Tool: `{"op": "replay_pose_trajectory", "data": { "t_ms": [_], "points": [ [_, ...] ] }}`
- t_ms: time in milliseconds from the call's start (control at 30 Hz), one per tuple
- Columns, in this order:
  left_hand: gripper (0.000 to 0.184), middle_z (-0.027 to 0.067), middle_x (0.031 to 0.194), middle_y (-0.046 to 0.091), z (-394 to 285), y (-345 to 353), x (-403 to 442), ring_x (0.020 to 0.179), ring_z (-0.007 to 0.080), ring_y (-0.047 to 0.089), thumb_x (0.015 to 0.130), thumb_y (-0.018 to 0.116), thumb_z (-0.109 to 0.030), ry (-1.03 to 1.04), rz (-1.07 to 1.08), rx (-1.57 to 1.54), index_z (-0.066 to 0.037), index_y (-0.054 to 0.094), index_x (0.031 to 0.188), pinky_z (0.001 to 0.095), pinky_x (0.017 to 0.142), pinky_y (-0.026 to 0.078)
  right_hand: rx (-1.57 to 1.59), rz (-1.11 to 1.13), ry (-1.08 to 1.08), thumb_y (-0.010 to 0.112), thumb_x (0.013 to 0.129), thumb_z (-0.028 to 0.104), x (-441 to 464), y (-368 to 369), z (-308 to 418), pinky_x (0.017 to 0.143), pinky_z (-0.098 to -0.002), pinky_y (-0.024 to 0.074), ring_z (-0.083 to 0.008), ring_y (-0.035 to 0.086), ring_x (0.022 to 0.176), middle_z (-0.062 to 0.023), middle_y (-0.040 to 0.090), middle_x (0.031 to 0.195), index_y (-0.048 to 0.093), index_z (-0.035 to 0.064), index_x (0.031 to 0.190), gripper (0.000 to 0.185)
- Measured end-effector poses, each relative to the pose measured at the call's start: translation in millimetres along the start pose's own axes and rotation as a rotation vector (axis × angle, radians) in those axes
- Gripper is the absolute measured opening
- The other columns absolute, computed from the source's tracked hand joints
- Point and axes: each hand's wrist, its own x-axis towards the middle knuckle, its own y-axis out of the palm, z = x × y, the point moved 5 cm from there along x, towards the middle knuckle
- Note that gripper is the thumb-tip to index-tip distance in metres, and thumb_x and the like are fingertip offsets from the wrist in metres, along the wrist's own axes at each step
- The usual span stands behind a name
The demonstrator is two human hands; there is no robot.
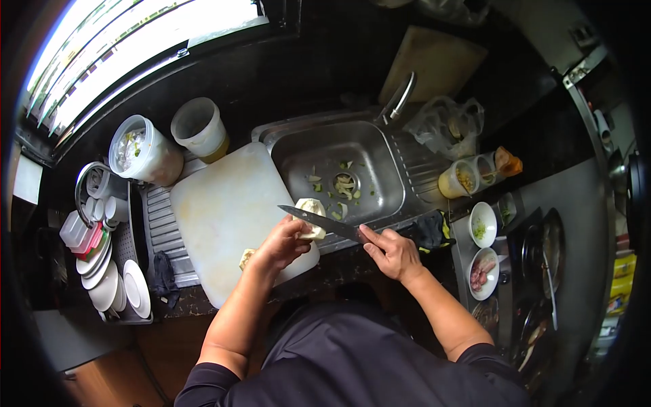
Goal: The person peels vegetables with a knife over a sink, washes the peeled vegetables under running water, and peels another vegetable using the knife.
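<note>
My left hand [279, 244] is closed around a pale, whitish peeled vegetable [310, 205], whose exact kind I cannot make out. In my right hand [395, 254] is a kitchen knife [329, 222], its handle mostly hidden by the fingers. The dark blade points left and crosses over the vegetable; whether it touches is hard to tell. Beneath my left hand lies a white cutting board [227, 210], with another pale piece [247, 258] partly hidden by my wrist. Beyond the hands, the steel sink [291, 159] holds pale and green scraps [344, 184] around its drain.
Two plastic tubs [163, 163] [196, 129] stand behind the board. White plates [136, 288] and containers fill a rack at left. A tap [405, 96] rises behind the sink. At right are a plastic bag [444, 125], bowls of food [483, 273] and pans [553, 251].
</note>
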Motion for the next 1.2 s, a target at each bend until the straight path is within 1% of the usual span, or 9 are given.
{"op": "replay_pose_trajectory", "data": {
  "t_ms": [167, 433, 533, 633, 800, 1000, 1067, 1133, 1200],
  "points": [
    [0.013, -0.0008, 0.075, 0.041, 8, 6, 6, 0.053, 0.0102, 0.032, 0.092, 0.052, -0.006, -0.106, 0.007, -0.005, -0.013, 0.046, 0.101, 0.0264, 0.046, 0.027, -0.087, -0.117, -0.056, 0.074, 0.097, 0.037, 13, 9, 6, 0.066, -0.0435, 0.0572, -0.032, 0.069, 0.071, -0.0088, 0.06, 0.08, 0.071, 0.0285, 0.14, 0.044],
    [0.006, 0.0003, 0.073, 0.04, -11, 7, 1, 0.054, 0.0104, 0.033, 0.094, 0.051, -0.008, -0.01, -0.068, 0.019, -0.011, 0.046, 0.093, 0.0261, 0.046, 0.027, -0.047, -0.218, -0.123, 0.073, 0.097, 0.041, 51, 39, 17, 0.067, -0.0441, 0.0581, -0.0325, 0.069, 0.073, -0.0079, 0.061, 0.084, 0.069, 0.0303, 0.143, 0.047],
    [0.02, 0.0075, 0.087, 0.058, -17, 18, -10, 0.063, 0.0203, 0.054, 0.098, 0.051, -0.015, 0.052, -0.11, 0.087, -0.007, 0.058, 0.114, 0.0322, 0.053, 0.047, 0.065, -0.162, -0.109, 0.072, 0.098, 0.042, 51, 34, 15, 0.069, -0.0441, 0.0582, -0.0324, 0.07, 0.075, -0.0082, 0.064, 0.084, 0.07, 0.0302, 0.141, 0.044],
    [0.032, 0.0125, 0.1, 0.063, -17, 16, -6, 0.07, 0.0256, 0.062, 0.096, 0.052, -0.017, 0.065, -0.064, 0.043, -0.004, 0.057, 0.125, 0.0365, 0.058, 0.053, 0.06, -0.094, -0.1, 0.072, 0.098, 0.041, 46, 28, 18, 0.07, -0.043, 0.0579, -0.032, 0.069, 0.075, -0.0087, 0.065, 0.083, 0.071, 0.0293, 0.139, 0.043],
    [0.042, 0.0159, 0.091, 0.06, -9, 10, 5, 0.065, 0.0252, 0.06, 0.092, 0.055, -0.018, 0.199, -0.081, 0.23, -0.003, 0.048, 0.13, 0.037, 0.055, 0.05, 0.004, -0.087, -0.085, 0.073, 0.099, 0.036, 37, 17, 17, 0.07, -0.0421, 0.0565, -0.0317, 0.069, 0.074, -0.0095, 0.064, 0.083, 0.071, 0.0257, 0.14, 0.043],
    [0.03, 0.0137, 0.085, 0.061, -6, 26, 6, 0.054, 0.0219, 0.055, 0.092, 0.055, -0.016, 0.079, -0.093, 0.229, -0.004, 0.051, 0.12, 0.0365, 0.049, 0.048, -0.142, -0.207, -0.101, 0.072, 0.098, 0.038, 33, 15, 22, 0.07, -0.0426, 0.0567, -0.0329, 0.069, 0.074, -0.0106, 0.065, 0.086, 0.071, 0.0262, 0.141, 0.044],
    [0.029, 0.0124, 0.085, 0.063, 7, 26, 20, 0.055, 0.0198, 0.057, 0.093, 0.054, -0.014, 0.005, 0.062, 0.235, -0.004, 0.054, 0.121, 0.033, 0.048, 0.049, -0.146, -0.21, -0.065, 0.07, 0.099, 0.04, 43, 25, 18, 0.072, -0.0442, 0.0569, -0.0347, 0.07, 0.076, -0.012, 0.065, 0.087, 0.07, 0.0251, 0.142, 0.045],
    [0.037, 0.0129, 0.093, 0.067, 27, 50, 7, 0.061, 0.0209, 0.065, 0.096, 0.053, -0.012, -0.114, 0.24, 0.413, -0.007, 0.053, 0.133, 0.0328, 0.052, 0.056, -0.117, -0.165, 0.18, 0.063, 0.102, 0.049, 72, 39, -14, 0.079, -0.0488, 0.0579, -0.0418, 0.072, 0.086, -0.0172, 0.072, 0.1, 0.069, 0.0256, 0.143, 0.047],
    [0.046, 0.0129, 0.1, 0.068, 42, 79, -11, 0.065, 0.0235, 0.067, 0.098, 0.053, -0.015, -0.139, 0.156, 0.295, -0.008, 0.048, 0.143, 0.0369, 0.056, 0.059, 0.191, 0.043, 0.39, 0.054, 0.105, 0.053, 96, 57, -67, 0.093, -0.0488, 0.0565, -0.0463, 0.07, 0.108, -0.0219, 0.073, 0.121, 0.067, 0.0227, 0.144, 0.051]
  ]
}}
